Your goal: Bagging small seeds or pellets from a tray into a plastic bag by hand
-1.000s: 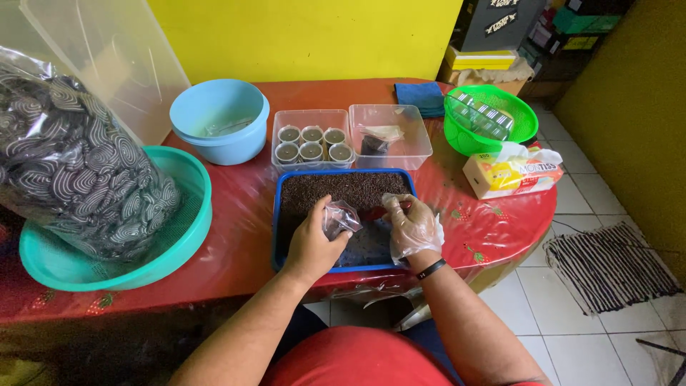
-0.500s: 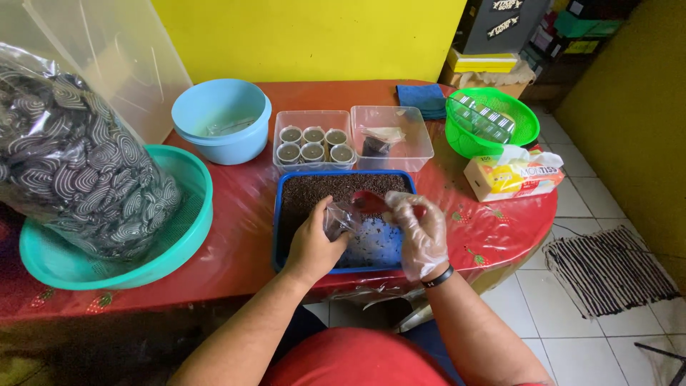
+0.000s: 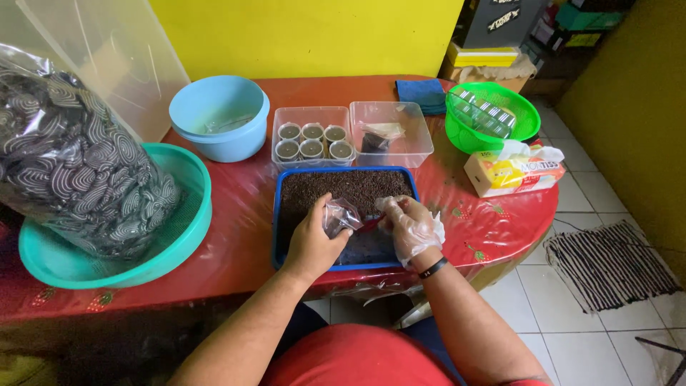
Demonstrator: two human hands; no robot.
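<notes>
1. Since the earlier frames, the gloved right hand point(image 3: 411, 227) has dropped from its raised position to the mouth of the small clear plastic bag point(image 3: 341, 215); the bare left hand point(image 3: 312, 243) has stayed in place at lower centre.
2. Left hand: fingers closed narrowly on the bag, holding it just above the near half of the blue tray point(image 3: 275, 214), apparently so that anything spilled falls back in.
3. Right hand: covered by a thin transparent glove, fingers curled around a small red tool point(image 3: 369, 224), probably a scoop, whose tip points at the bag opening; the glove presumably keeps the dark material off the skin.
4. Blue tray: at centre, holding dark granular material point(image 3: 343, 187) like soil; it lies on the red table point(image 3: 236, 236).
5. Behind the tray: a clear container point(image 3: 312, 136) of six small filled cups and a second clear container point(image 3: 391, 134) with a dark item inside; both within easy reach.
6. Upper left: a light blue bowl point(image 3: 220, 118); at left, a teal basin point(image 3: 107, 243) supporting a large plastic sack of patterned discs point(image 3: 71, 164).
7. Right of frame: a green basket point(image 3: 493, 118), a tissue box point(image 3: 511, 171), a folded blue cloth point(image 3: 423, 94).
</notes>
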